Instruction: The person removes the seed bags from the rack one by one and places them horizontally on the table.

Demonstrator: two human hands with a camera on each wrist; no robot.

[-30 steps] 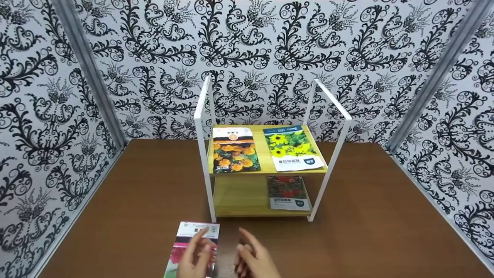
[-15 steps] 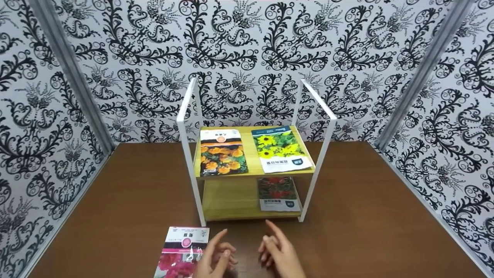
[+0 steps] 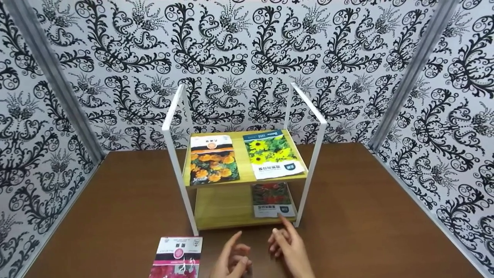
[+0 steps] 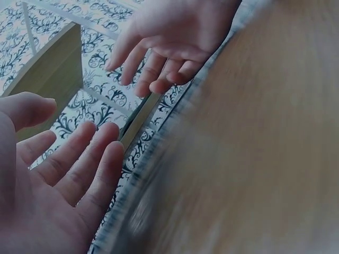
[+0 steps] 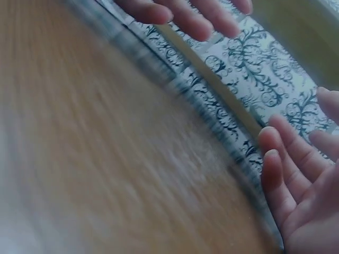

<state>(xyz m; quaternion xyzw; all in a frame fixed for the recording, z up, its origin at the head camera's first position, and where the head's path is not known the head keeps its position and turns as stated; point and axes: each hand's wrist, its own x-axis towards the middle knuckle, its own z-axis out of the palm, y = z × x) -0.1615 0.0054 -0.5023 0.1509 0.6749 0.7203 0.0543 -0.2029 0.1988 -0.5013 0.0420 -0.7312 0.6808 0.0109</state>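
Note:
In the head view my left hand (image 3: 233, 258) is over the table's near part, its fingers loosely bent and holding nothing. Beside it, my right hand (image 3: 290, 247) hangs relaxed, its index finger pointing toward the shelf. Left of my hands lies a flat packet with pink flowers (image 3: 176, 258), partly cut off by the frame's lower edge. On the rack's upper shelf (image 3: 240, 154) are an orange-flower packet (image 3: 212, 160) and a yellow-flower packet (image 3: 273, 154). A red-flower packet (image 3: 272, 199) lies on the right of the lower shelf (image 3: 222, 206). Both wrist views show relaxed fingers with bare palms.
The two-tier rack has white side frames (image 3: 175, 166) that rise above its upper shelf. It stands on a brown table (image 3: 347, 216). Patterned black-and-white walls (image 3: 231, 42) enclose the table at the back and both sides.
Both hands have moved right, so my left hand no longer overlaps the pink-flower packet. The head view has turned, shifting the rack leftward in the frame. The packets keep their places.

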